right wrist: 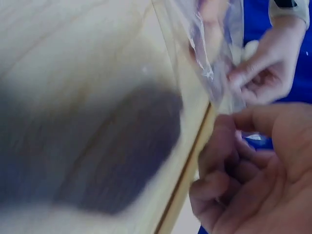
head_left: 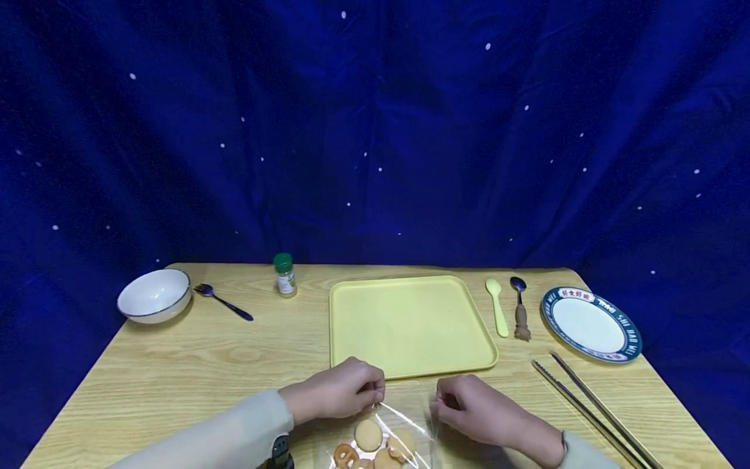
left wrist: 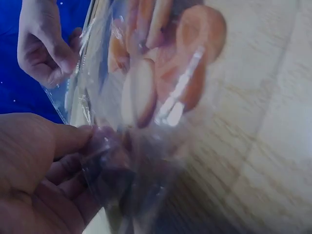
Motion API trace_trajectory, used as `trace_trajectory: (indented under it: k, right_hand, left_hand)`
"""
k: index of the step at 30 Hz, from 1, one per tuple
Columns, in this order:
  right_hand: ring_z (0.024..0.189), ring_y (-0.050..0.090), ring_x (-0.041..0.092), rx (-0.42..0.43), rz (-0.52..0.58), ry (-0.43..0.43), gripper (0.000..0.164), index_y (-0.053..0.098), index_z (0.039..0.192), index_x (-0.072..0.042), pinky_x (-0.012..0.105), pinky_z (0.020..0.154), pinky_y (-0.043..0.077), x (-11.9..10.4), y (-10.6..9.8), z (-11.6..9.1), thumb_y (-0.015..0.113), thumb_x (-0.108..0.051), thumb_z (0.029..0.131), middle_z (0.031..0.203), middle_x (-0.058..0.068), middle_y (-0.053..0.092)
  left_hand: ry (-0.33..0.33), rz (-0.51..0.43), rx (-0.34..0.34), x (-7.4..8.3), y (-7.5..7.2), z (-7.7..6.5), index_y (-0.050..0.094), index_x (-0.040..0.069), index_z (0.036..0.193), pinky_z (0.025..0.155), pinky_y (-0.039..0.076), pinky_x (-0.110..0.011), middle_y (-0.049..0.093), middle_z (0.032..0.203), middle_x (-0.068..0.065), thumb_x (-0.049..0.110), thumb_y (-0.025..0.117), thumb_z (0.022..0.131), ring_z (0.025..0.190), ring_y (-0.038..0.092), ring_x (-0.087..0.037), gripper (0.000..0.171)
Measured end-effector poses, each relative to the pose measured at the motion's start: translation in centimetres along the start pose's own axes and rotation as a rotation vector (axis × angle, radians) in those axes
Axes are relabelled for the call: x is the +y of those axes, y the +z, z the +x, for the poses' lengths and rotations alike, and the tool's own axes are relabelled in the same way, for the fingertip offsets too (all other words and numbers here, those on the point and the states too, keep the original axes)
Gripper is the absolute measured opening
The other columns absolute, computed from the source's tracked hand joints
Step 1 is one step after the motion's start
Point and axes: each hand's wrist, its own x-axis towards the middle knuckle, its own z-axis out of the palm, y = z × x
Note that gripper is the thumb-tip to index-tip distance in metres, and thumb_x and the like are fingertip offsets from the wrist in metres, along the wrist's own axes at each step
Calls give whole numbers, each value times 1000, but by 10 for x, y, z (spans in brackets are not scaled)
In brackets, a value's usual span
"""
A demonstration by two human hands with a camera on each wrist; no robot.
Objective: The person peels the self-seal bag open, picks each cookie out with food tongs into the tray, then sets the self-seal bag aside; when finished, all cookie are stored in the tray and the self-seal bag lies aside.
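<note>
A clear plastic bag [head_left: 422,449] lies at the table's front, with several round biscuits [head_left: 368,435] and a brown ring-shaped one [head_left: 346,454] showing through it. My left hand [head_left: 342,391] pinches the bag's top edge between thumb and forefinger; the left wrist view shows this left hand [left wrist: 44,165] close up. At the bag's other top corner, my right hand [head_left: 480,413] has its fingers curled and appears to pinch the plastic. In the right wrist view the thumb and forefinger of this right hand [right wrist: 253,161] meet, partly hiding the contact.
Just beyond the hands lies a yellow tray [head_left: 410,326]. To its right are a yellow spoon [head_left: 497,306], a brown-handled spoon [head_left: 521,312], a plate [head_left: 588,326] and metal tongs [head_left: 592,404]. A green-capped jar [head_left: 285,277], a fork [head_left: 225,303] and a bowl [head_left: 155,296] stand left.
</note>
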Motion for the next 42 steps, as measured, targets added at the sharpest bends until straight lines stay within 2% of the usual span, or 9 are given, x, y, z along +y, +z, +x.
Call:
trace_trajectory:
  k: [4,9,12,16,22,27,30,37,42]
  right_hand:
    - [50,39,-5,-58,88,-16,28,55,73,-14,16,46,34,5,-4,-2,57,-29,97,60,-13,47]
    - [47,36,-2,-77,112,100,40,58,68,-14,18,45,32,0,6,-6,58,-45,94,56,-13,46]
    - [46,35,-3,-115,170,108,41,58,65,-9,16,45,31,-2,13,-9,61,-38,93,53,-13,45]
    - [48,38,-4,-173,266,56,35,55,67,0,14,48,33,3,12,-13,62,-23,93,55,-12,45]
    - [47,38,-5,-278,405,27,39,51,71,8,13,48,34,14,3,-22,57,-20,97,57,-9,46]
    - [44,36,-1,-249,390,132,51,56,72,9,17,44,32,13,10,-23,58,-36,96,52,-9,46]
    - [45,35,0,-250,399,173,51,55,70,10,17,45,31,13,17,-24,63,-34,93,51,-11,45]
    - [50,36,-5,-350,556,63,42,42,71,17,13,51,34,20,18,-27,61,-14,92,58,-15,44]
    - [49,35,-5,-358,511,58,43,47,71,13,13,49,31,20,13,-29,60,-20,94,58,-16,43]
  left_hand:
    - [9,2,3,-1,-1,-1,61,9,77,53,40,-12,58,63,6,8,57,95,54,43,6,18]
    - [-1,36,11,-1,-2,-1,61,11,77,55,40,-13,55,63,10,10,57,95,56,44,6,19]
    - [-7,39,14,-2,-2,-1,61,11,78,57,41,-13,56,63,10,11,56,96,56,44,6,18]
    - [-16,50,10,-3,-2,0,60,12,78,57,41,-14,56,63,9,11,57,96,56,44,5,19]
    - [0,93,-17,-1,0,5,60,13,79,56,40,-13,53,65,12,14,55,98,57,42,5,20]
    - [-5,108,5,-1,0,5,61,13,79,57,40,-13,51,63,12,11,56,97,57,43,5,19]
    - [-13,91,6,-2,-1,3,61,13,80,57,41,-13,54,64,11,12,56,97,57,43,5,18]
    - [0,80,-10,-4,-2,3,61,13,80,58,41,-13,57,66,9,14,56,98,58,44,5,19]
    - [-1,90,-29,-5,-3,4,62,14,80,59,42,-14,59,67,8,14,56,97,59,45,5,18]
